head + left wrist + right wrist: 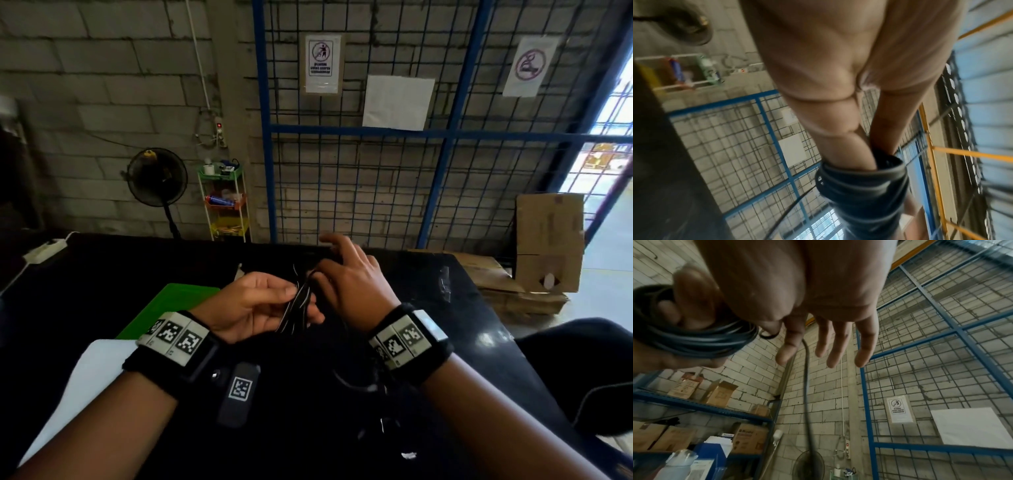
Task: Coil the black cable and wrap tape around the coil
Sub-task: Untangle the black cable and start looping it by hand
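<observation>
The black cable is wound into a coil (297,305) above the black table (445,342), just in front of me. My left hand (260,301) grips the coil (859,186) between its thumb and fingers. My right hand (346,284) is at the coil's right side, its thumb end against the coil (694,337) and its four fingers (824,344) stretched out straight. A loose strand of cable (806,386) runs away past the index finger. More loose cable (352,385) lies on the table under my right wrist. I see no tape.
A green board (171,305) and a white sheet (85,377) lie on the table's left. A white power strip (44,251) sits at the far left corner. Behind stand a fan (157,178), a small rack (224,202), a blue mesh fence (445,137) and cardboard boxes (548,246).
</observation>
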